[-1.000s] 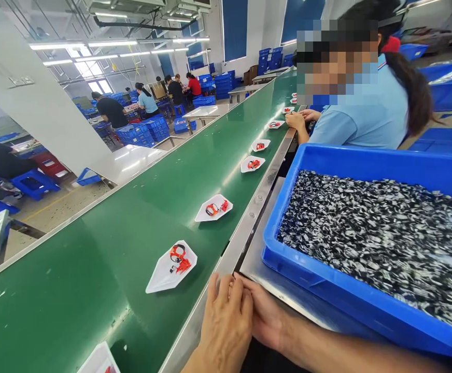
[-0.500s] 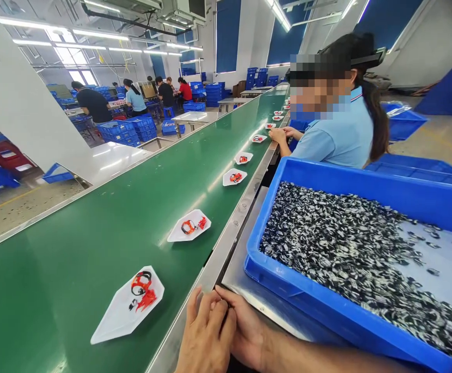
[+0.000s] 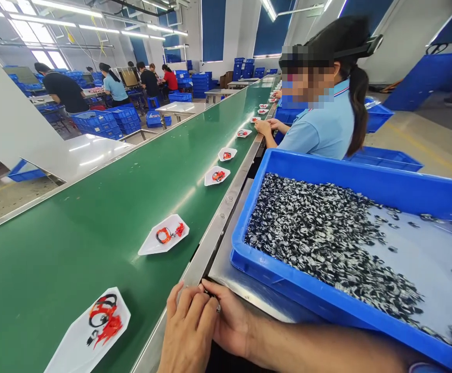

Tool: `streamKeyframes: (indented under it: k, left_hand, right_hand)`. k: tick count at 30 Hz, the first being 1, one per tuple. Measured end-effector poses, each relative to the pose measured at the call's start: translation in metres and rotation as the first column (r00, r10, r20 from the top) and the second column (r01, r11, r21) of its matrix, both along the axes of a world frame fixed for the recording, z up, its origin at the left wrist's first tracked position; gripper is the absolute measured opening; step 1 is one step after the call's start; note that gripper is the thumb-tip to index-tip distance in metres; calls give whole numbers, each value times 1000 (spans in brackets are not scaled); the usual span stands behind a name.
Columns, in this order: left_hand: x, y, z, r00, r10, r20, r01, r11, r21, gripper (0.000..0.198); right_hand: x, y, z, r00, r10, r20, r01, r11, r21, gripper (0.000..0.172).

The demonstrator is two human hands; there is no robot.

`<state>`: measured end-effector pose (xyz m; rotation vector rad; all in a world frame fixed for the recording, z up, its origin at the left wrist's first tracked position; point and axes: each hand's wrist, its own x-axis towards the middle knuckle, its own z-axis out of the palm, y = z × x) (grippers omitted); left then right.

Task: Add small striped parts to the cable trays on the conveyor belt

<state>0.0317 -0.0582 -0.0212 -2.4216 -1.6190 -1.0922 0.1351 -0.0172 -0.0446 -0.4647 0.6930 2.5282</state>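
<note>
My left hand (image 3: 189, 324) rests at the metal edge of the belt, its curled fingers bent over the fingers of my right hand (image 3: 229, 318). My right hand is half closed, cupped beneath and beside the left. A small black-and-silver piece (image 3: 218, 309) peeks out between them; the rest of what they hold is hidden. Left of my hands, on the green conveyor belt (image 3: 105, 217), lies a white boat-shaped tray (image 3: 70, 342) holding red, orange and black parts. Farther up is another such tray (image 3: 148, 247). A blue bin (image 3: 288, 300) of small black-and-white pieces (image 3: 307, 228) stands to my right.
Several more trays line the belt's right side, one of them a white tray (image 3: 210, 180). A co-worker (image 3: 323, 124) in a light blue shirt sits beyond the bin, hands at the belt edge. A metal rail (image 3: 206, 248) borders the belt. Across it stand white tables (image 3: 89, 155) and stacked blue crates.
The trays have moved along the belt toward me, the nearest now partly cut off at the bottom. The view has turned slightly right. My hands stay together, and a small piece now shows between them.
</note>
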Motion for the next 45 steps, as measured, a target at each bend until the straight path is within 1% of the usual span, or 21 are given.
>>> streamKeyframes:
  k: [3, 6, 12, 16, 19, 21, 24, 27, 30, 34, 36, 38, 39, 41, 43, 45]
  left_hand:
    - [0, 0, 1, 999, -6, 48, 6, 1000, -3, 26]
    - [0, 0, 2, 997, -1, 78, 2, 1000, -10, 22]
    - [0, 0, 2, 998, 20, 54, -18, 999, -47, 20]
    - [-1, 1, 5, 999, 21, 28, -19, 998, -67, 21]
    - [-1, 2, 9, 1000, 12, -6, -12, 999, -49, 21]
    - [-2, 3, 10, 1000, -2, -29, 2, 1000, -17, 22]
    - [-2, 2, 7, 1000, 1, -25, -1, 1000, 8, 23]
    - [-3, 0, 3, 1000, -9, -4, 9, 1000, 30, 24]
    - [-4, -3, 2, 998, -31, -53, 35, 997, 68, 25]
    - [-4, -6, 2, 983, 18, -182, -3, 996, 84, 25]
    - [-2, -7, 2, 975, 33, -221, -21, 998, 57, 24]
    - [1, -6, 6, 978, 27, -209, -21, 999, 32, 22]
    - [1, -5, 9, 983, 20, -182, -15, 999, 30, 21]
    - [-4, -3, 21, 993, 1, -116, 5, 999, 52, 20]
    - [-20, 1, 37, 997, -1, -72, 7, 997, 81, 18]
    - [-45, 5, 56, 995, 72, -69, -66, 995, 79, 16]
  right_hand:
    - [0, 2, 3, 998, 7, 56, -8, 1000, 26, 13]
    - [0, 2, 5, 998, -14, 68, 11, 999, 47, 14]
    - [-2, 1, 2, 990, -31, 138, 17, 994, 105, 15]
    - [-3, 1, 6, 983, -28, 182, 6, 993, 120, 15]
    - [-3, 2, 7, 986, -40, 164, 22, 994, 111, 15]
    - [-3, 2, 7, 992, -45, 116, 34, 995, 90, 16]
    - [-2, 3, 4, 998, -46, 44, 44, 998, 38, 15]
    - [-1, 3, 3, 999, -30, 44, 29, 999, 21, 13]
    - [0, 3, 4, 996, -5, 93, 1, 999, 43, 13]
    - [-2, 1, 6, 979, -11, 203, -9, 995, 99, 12]
    - [-4, 0, 7, 970, -20, 242, -13, 991, 132, 14]
    - [-6, -1, 7, 963, -42, 268, -6, 985, 174, 13]
    - [-7, -1, 7, 956, -75, 284, 14, 978, 210, 12]
    - [-7, -1, 5, 943, -125, 308, 28, 953, 301, 12]
    - [-6, -1, 2, 946, -117, 304, -2, 931, 366, 14]
    - [-5, -1, 0, 950, -61, 306, -69, 915, 396, 15]
